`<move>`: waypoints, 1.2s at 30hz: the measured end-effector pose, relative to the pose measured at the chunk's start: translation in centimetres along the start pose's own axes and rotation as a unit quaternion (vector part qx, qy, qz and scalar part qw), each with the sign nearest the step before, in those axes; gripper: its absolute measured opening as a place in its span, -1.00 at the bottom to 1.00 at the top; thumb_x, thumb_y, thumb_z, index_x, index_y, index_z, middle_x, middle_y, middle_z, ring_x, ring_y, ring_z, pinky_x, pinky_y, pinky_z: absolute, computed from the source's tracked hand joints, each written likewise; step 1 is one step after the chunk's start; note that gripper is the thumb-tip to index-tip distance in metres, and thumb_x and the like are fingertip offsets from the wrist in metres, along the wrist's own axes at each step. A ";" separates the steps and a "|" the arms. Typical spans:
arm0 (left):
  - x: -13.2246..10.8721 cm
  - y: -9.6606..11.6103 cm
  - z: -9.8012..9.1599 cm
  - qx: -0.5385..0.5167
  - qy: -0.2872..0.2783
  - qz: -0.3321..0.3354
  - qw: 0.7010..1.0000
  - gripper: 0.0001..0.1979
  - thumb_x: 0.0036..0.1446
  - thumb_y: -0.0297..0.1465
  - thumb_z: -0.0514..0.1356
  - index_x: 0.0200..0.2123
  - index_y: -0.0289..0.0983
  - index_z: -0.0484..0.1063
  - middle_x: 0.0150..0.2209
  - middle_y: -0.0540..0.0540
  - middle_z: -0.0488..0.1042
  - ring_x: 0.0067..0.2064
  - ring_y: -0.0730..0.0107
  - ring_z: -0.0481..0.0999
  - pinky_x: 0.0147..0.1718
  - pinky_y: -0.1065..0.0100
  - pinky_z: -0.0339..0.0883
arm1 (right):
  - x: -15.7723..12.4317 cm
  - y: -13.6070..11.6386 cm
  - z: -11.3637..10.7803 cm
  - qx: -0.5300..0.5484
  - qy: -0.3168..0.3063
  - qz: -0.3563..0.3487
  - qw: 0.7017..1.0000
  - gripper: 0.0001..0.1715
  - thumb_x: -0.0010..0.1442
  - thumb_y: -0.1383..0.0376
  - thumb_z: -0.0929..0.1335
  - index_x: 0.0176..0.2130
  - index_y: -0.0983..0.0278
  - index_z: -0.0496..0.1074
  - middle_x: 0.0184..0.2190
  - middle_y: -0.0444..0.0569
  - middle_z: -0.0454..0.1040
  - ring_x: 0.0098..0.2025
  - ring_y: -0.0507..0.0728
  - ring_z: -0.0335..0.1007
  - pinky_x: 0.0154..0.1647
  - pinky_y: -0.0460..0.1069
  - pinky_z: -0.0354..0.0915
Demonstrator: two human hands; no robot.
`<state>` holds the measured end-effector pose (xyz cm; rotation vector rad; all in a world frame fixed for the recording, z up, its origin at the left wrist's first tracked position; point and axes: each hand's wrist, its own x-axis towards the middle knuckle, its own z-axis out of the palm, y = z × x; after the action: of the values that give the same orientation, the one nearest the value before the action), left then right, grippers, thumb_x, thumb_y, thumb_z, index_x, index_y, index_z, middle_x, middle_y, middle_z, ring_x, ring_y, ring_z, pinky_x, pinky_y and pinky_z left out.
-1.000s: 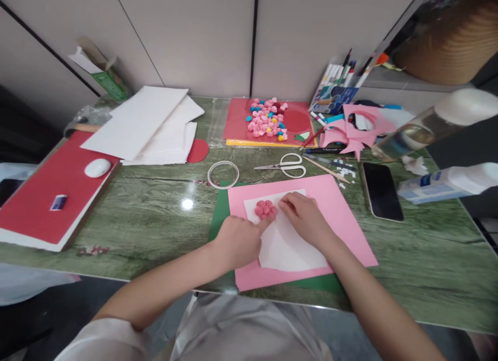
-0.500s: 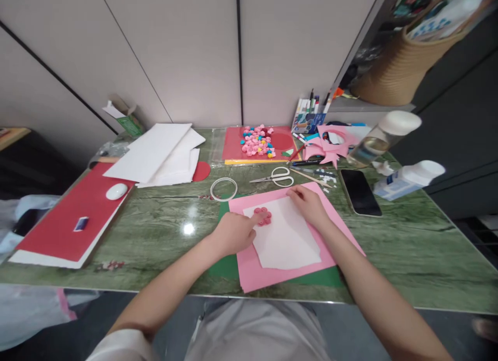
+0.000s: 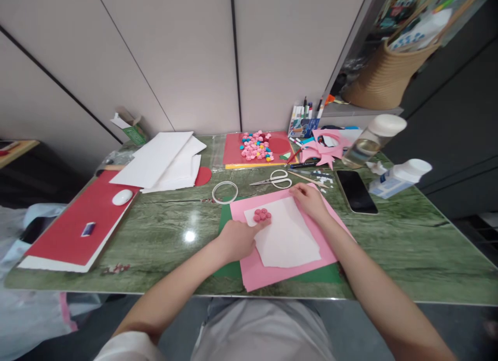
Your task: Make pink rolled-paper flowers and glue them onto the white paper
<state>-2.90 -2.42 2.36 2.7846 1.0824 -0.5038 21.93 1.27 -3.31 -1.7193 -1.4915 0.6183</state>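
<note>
A small pink flower of several round petals [image 3: 262, 215] sits near the upper left corner of a white paper [image 3: 288, 239]. Under that lies a larger pink sheet [image 3: 249, 280] on a green one [image 3: 317, 274]. My left hand [image 3: 238, 240] points with its index finger stretched out, the tip at the flower's lower right edge; its other fingers are curled and hold nothing. At the top edge of the pink sheet, the bent fingers of my right hand [image 3: 310, 201] pinch the edge beside the white paper.
Scissors [image 3: 274, 180] and a tape roll [image 3: 224, 192] lie beyond the sheets. Pink, blue and yellow pieces [image 3: 256, 146] are heaped at the back. A phone [image 3: 356, 191] and two bottles [image 3: 402, 178] stand right. White sheets [image 3: 155, 156] and a red board [image 3: 73, 221] lie left.
My left index fingertip has slid from the flower's middle down to its lower edge, so more petals show. My right hand stays at the sheet's top edge. The view has shifted slightly.
</note>
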 end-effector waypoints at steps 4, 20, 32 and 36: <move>0.1 -0.2 0.2 0.007 0.004 0.000 1.000 -0.38 0.09 -0.38 -0.02 0.23 -0.06 -0.12 -0.35 -0.16 0.52 -0.39 0.20 0.51 -0.43 0.34 0.23 | 0.1 0.3 0.0 -0.002 0.000 0.005 1.000 -0.69 0.06 0.12 0.20 -0.51 0.28 0.33 -0.59 -0.13 0.31 -0.50 0.04 0.16 -0.47 -0.08 0.06; -0.1 -0.6 0.3 -0.003 -0.030 -0.006 1.000 -0.31 0.07 -0.45 -0.05 0.25 -0.19 -0.28 -0.40 -0.21 0.51 -0.41 0.17 0.51 -0.49 0.35 0.22 | 0.4 0.8 0.2 -0.005 -0.019 0.007 1.000 -0.68 0.05 0.10 0.22 -0.47 0.28 0.37 -0.57 -0.12 0.35 -0.50 0.05 0.19 -0.45 -0.07 0.08; -0.4 -1.6 -0.2 -0.016 -0.020 -0.003 1.000 -0.32 0.07 -0.42 -0.05 0.25 -0.19 -0.25 -0.43 -0.17 0.50 -0.45 0.23 0.49 -0.51 0.39 0.20 | 0.2 0.5 0.1 -0.010 -0.030 0.006 0.999 -0.67 0.06 0.09 0.23 -0.49 0.28 0.35 -0.62 -0.15 0.27 -0.51 0.04 0.15 -0.48 -0.08 0.06; -0.2 -1.3 0.1 -0.014 -0.007 -0.015 1.000 -0.38 0.08 -0.45 -0.06 0.23 -0.18 -0.13 -0.43 -0.18 0.50 -0.43 0.22 0.50 -0.49 0.37 0.21 | 0.1 0.5 0.1 -0.009 -0.036 0.003 0.999 -0.67 0.07 0.09 0.22 -0.50 0.27 0.34 -0.63 -0.17 0.23 -0.53 0.02 0.12 -0.49 -0.09 0.04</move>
<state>-3.94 -1.63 2.40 2.7410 1.1212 -0.5081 22.13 1.43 -3.75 -1.7330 -1.5459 0.6784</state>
